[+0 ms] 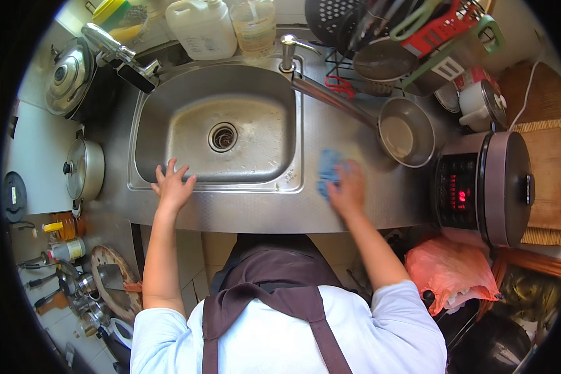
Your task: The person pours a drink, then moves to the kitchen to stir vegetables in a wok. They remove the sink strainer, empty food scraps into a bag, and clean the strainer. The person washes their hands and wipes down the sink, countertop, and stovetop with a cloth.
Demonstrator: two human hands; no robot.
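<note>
Under my right hand (349,186) is a blue cloth (328,170), pressed on the steel countertop (262,212) to the right of the sink. The hand is blurred, and its fingers cover part of the cloth. My left hand (174,184) holds nothing; its fingers are spread over the front left rim of the stainless steel sink (257,126). A few water drops dot the basin around its round drain (223,137). To the right of the cloth stands a metal saucepan (406,132), its long handle (332,100) reaching back toward the sink's rear corner.
A chrome faucet (121,56) rises at the back left, near a lidded pot (82,168). Behind the sink stand a white plastic jug (203,30) and a clear bottle (254,28). An electric cooker (484,187) with a lit display borders the counter's right. A cleaver (111,276) lies on a round chopping board (121,304).
</note>
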